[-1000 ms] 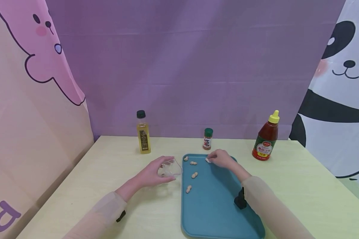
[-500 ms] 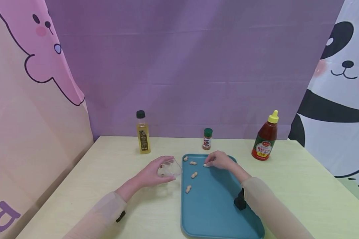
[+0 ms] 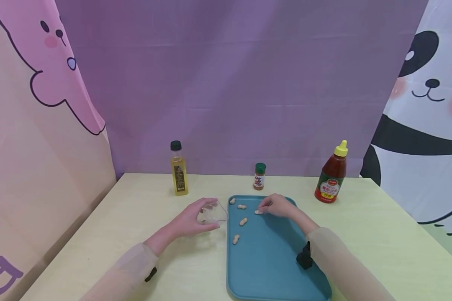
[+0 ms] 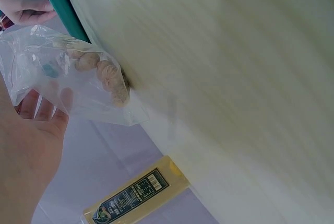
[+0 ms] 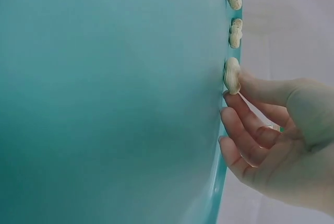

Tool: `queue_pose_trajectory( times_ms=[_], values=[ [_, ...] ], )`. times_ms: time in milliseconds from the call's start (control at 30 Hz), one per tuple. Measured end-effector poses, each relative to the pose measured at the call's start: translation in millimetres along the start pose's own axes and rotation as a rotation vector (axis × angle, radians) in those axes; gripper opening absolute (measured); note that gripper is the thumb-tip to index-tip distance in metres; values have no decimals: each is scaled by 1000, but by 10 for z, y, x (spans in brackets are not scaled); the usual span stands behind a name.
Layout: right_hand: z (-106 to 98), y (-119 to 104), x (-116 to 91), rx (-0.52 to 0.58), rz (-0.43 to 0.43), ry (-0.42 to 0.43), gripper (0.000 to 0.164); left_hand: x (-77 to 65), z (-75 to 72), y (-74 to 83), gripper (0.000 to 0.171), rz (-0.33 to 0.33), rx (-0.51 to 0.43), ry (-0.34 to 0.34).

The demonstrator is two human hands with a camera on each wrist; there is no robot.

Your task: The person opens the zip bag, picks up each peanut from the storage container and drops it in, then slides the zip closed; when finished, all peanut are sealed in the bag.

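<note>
My left hand (image 3: 190,219) holds a clear plastic bag (image 3: 215,213) just off the left edge of the blue tray (image 3: 267,267), thumb and fingers spread around it. In the left wrist view, several peanuts (image 4: 109,75) lie inside the bag. Over the tray's far end, my right hand (image 3: 276,205) pinches a peanut (image 5: 232,75) between thumb and fingertip, low at the tray's surface. Unshelled peanuts rest along the tray's left side, among them one near the far corner (image 3: 232,201), one beside it (image 3: 242,206), and others nearer, such as this peanut (image 3: 236,239).
Behind the left hand stands an oil bottle (image 3: 179,175) with a black cap. A small green-capped spice jar (image 3: 259,177) is just beyond the tray, and a ketchup bottle (image 3: 329,179) stands at the far right. A purple cloth (image 3: 226,92) hangs behind the table.
My right hand has drawn slightly toward me and left over the tray, with the peanut in its fingertips. The left hand keeps its hold on the bag; the head view shifts a little.
</note>
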State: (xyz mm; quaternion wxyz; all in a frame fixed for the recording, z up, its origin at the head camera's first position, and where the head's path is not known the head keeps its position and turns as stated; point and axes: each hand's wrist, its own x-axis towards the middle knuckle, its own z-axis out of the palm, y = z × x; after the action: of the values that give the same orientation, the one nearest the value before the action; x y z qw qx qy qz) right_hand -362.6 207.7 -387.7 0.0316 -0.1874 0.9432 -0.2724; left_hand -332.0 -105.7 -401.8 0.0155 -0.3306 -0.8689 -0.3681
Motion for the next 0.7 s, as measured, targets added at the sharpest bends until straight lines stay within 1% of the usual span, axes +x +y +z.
queue_pose_trajectory(
  times_ms=[67,267,400,500,700],
  values=[
    [-8,14,-10,-11,-20,3,17,-2,-1,-1,76,1,-6,-1],
    [-2,27,-12,-17,-30,-11,14,2,-2,-8,77,2,3,-6],
    [9,20,-7,3,0,-39,15,5,-1,-11,76,3,2,-4],
    [17,17,-7,7,18,-61,15,4,-2,-7,77,-9,-1,-5],
    [23,5,-28,-3,-12,-93,12,-4,-2,8,75,-2,-5,-1]
  ],
)
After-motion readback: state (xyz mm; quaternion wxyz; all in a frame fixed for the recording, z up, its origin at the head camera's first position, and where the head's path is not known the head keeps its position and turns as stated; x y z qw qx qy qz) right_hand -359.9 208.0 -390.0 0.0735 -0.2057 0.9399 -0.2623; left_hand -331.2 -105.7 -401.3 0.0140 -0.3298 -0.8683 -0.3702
